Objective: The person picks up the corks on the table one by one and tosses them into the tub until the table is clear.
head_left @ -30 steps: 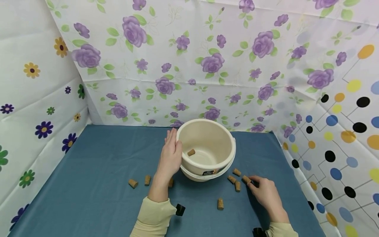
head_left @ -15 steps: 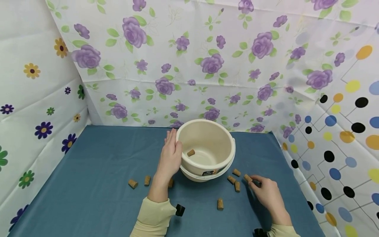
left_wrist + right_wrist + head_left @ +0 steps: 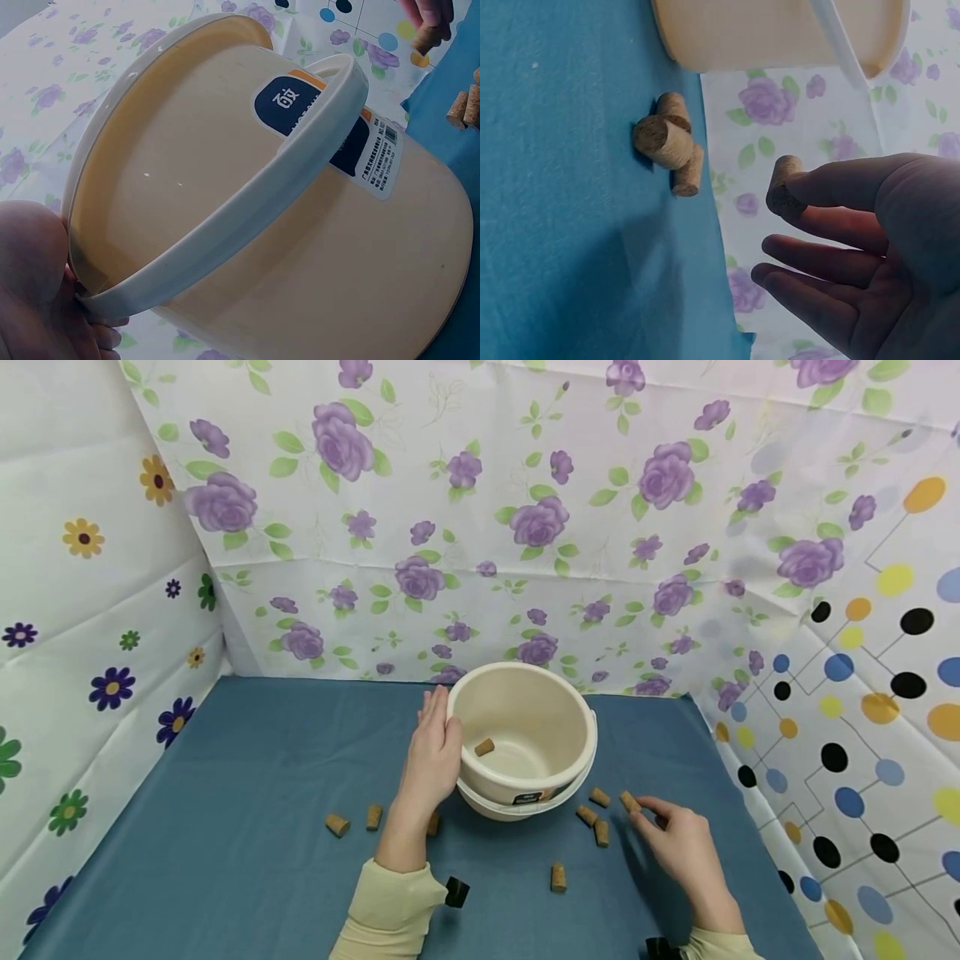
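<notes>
A cream plastic bucket [image 3: 525, 777] with a white handle [image 3: 225, 240] stands at the middle back of the cloth. One cork [image 3: 484, 747] lies inside it. My left hand [image 3: 431, 756] rests against the bucket's left side near the rim, fingers straight. Between thumb and forefinger, my right hand [image 3: 678, 843] pinches a cork [image 3: 784, 186], held above the cloth to the right of the bucket. The other fingers of that hand are loosely extended. Three corks [image 3: 667, 141] lie close together just left of it, in front of the bucket's right side.
A single cork [image 3: 558, 877] lies nearer the front. To the left are two more corks [image 3: 373, 817], and another cork [image 3: 432, 823] is partly hidden behind the left wrist. Blue cloth [image 3: 247, 877] covers the table; patterned sheets [image 3: 487, 527] stand around its back and sides.
My right hand has lifted the cork slightly and drawn it a little to the right, away from the other corks. The left hand and bucket have stayed in place.
</notes>
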The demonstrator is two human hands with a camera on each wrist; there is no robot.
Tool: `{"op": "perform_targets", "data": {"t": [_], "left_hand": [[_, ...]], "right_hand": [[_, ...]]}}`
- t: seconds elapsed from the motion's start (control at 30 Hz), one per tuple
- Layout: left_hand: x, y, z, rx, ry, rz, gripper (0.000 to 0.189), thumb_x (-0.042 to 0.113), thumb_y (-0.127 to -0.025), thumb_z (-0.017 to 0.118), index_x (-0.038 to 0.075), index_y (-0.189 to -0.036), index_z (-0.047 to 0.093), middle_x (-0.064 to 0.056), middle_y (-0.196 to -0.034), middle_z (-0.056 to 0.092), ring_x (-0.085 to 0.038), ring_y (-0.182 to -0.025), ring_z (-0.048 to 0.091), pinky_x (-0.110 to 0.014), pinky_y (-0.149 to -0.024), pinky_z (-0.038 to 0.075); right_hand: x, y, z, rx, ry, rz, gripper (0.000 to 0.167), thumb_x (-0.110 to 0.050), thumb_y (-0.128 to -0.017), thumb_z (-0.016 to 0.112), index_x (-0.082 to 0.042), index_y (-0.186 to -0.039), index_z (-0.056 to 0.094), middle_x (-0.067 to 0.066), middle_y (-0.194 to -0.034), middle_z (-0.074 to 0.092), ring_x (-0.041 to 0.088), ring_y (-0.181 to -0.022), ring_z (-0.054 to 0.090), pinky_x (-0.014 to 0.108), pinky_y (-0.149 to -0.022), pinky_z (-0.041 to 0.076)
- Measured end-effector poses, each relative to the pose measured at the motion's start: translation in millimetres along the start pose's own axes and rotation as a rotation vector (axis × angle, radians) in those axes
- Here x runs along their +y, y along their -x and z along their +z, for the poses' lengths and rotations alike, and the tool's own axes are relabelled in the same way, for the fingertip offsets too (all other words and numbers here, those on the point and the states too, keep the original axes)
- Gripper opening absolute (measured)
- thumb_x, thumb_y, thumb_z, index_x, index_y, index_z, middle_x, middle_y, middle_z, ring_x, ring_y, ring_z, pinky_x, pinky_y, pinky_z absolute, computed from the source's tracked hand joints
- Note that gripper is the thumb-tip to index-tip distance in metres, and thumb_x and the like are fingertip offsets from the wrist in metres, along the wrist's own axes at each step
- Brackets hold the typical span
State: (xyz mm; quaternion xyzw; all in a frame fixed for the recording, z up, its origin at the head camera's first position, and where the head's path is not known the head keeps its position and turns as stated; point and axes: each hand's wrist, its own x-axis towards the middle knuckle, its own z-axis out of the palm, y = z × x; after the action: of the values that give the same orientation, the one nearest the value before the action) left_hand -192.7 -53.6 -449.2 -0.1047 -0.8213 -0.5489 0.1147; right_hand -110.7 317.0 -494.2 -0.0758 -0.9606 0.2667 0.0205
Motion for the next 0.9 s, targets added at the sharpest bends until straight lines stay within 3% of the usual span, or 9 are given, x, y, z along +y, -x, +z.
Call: {"op": "perform_targets", "data": {"t": [0.17, 0.3, 0.4, 0.5, 0.63, 0.9], "left_hand": [[-0.2, -0.3, -0.2, -0.001, 0.000, -0.002, 0.058, 0.021, -0.116, 0.037, 0.000, -0.169, 0.026, -0.012, -0.176, 0.021, -0.022, -0.164, 0.004, -0.048, -0.133, 0.006], [0.1, -0.1, -0.4, -0.005, 0.000, -0.012, 0.057, 0.021, -0.116, 0.037, 0.002, -0.169, 0.026, -0.010, -0.176, 0.020, -0.019, -0.164, 0.003, -0.046, -0.133, 0.005], [0.1, 0.0, -0.1, -0.008, 0.002, -0.021, 0.057, 0.020, -0.116, 0.037, 0.002, -0.169, 0.026, -0.008, -0.176, 0.020, -0.017, -0.164, 0.003, -0.044, -0.133, 0.004], [-0.5, -0.3, 0.1, -0.008, 0.001, -0.020, 0.057, 0.019, -0.116, 0.038, 0.001, -0.169, 0.026, -0.009, -0.176, 0.020, -0.017, -0.164, 0.003, -0.045, -0.133, 0.005], [-1.3, -0.7, 0.2, -0.006, -0.002, -0.016, 0.057, 0.019, -0.116, 0.038, 0.002, -0.169, 0.026, -0.009, -0.176, 0.020, -0.017, -0.164, 0.003, -0.046, -0.133, 0.005], [-0.4, -0.3, -0.5, -0.007, -0.003, -0.014, 0.057, 0.020, -0.116, 0.037, 0.003, -0.169, 0.025, -0.009, -0.176, 0.020, -0.017, -0.164, 0.003, -0.046, -0.133, 0.005]], "right_hand": [[-4.8, 0.1, -3.9, 0.012, -0.015, -0.005, 0.041, -0.031, -0.104, 0.072, -0.006, -0.136, 0.075, 0.002, -0.067, 0.059, 0.020, -0.065, 0.052, 0.035, -0.060, 0.040], [-8.1, 0.1, -7.0, 0.028, -0.023, -0.023, 0.042, -0.034, -0.104, 0.072, -0.006, -0.135, 0.075, 0.009, -0.094, 0.076, 0.021, -0.081, 0.064, 0.039, -0.067, 0.051], [-11.5, 0.6, -9.7, 0.038, -0.035, -0.027, 0.044, -0.037, -0.105, 0.071, -0.006, -0.136, 0.075, 0.017, -0.114, 0.078, 0.026, -0.095, 0.071, 0.046, -0.074, 0.059], [-15.6, 2.1, -11.7, 0.045, -0.054, -0.024, 0.046, -0.038, -0.106, 0.070, -0.006, -0.138, 0.074, 0.022, -0.124, 0.075, 0.035, -0.106, 0.072, 0.053, -0.082, 0.061], [-22.3, 4.2, -14.7, 0.080, -0.084, -0.033, 0.046, -0.038, -0.106, 0.069, -0.007, -0.140, 0.073, 0.022, -0.128, 0.074, 0.038, -0.112, 0.072, 0.055, -0.087, 0.062], [-35.9, 6.2, -20.8, 0.141, -0.128, -0.058, 0.048, -0.041, -0.107, 0.068, -0.007, -0.139, 0.073, 0.018, -0.122, 0.077, 0.035, -0.108, 0.075, 0.053, -0.086, 0.063]]}}
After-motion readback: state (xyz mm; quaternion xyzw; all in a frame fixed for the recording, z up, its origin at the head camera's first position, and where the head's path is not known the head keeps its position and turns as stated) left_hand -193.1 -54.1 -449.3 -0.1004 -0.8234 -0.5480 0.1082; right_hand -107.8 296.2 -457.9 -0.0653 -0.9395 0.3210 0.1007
